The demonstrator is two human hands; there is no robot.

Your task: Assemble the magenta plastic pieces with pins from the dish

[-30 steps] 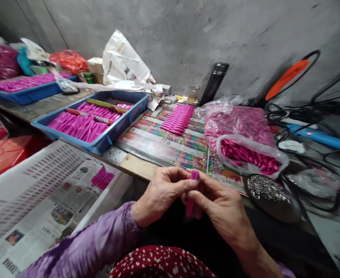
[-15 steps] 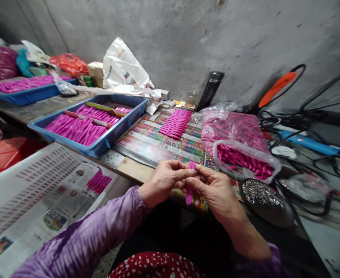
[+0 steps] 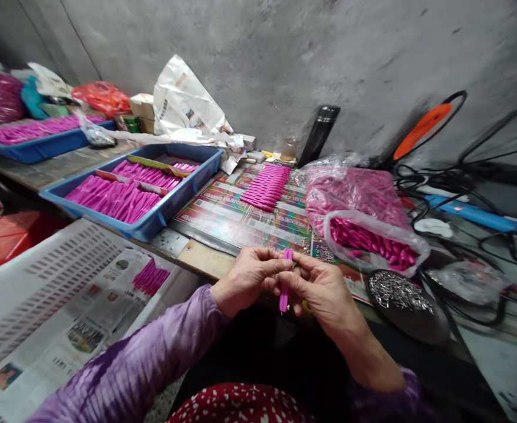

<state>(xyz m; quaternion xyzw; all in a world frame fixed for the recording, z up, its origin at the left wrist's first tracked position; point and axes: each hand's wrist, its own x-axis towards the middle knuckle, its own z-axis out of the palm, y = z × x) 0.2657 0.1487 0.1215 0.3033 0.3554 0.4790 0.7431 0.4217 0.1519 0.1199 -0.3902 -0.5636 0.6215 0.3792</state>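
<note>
We're in a purple left sleeve (image 3: 153, 358), mottled light and dark like tie-dye, cuff at the wrist. Right sleeve (image 3: 406, 390) is the same purple, only the cuff end in view. Red cloth (image 3: 241, 406) with small white dots at the lap; left hand (image 3: 249, 279) and right hand (image 3: 324, 291) bare.

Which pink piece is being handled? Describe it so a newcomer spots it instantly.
Find the table edge nearest the camera. There the left hand and right hand meet; the pink piece stands upright between their fingertips, single, unlike the flat rows and bagged heaps.
</note>
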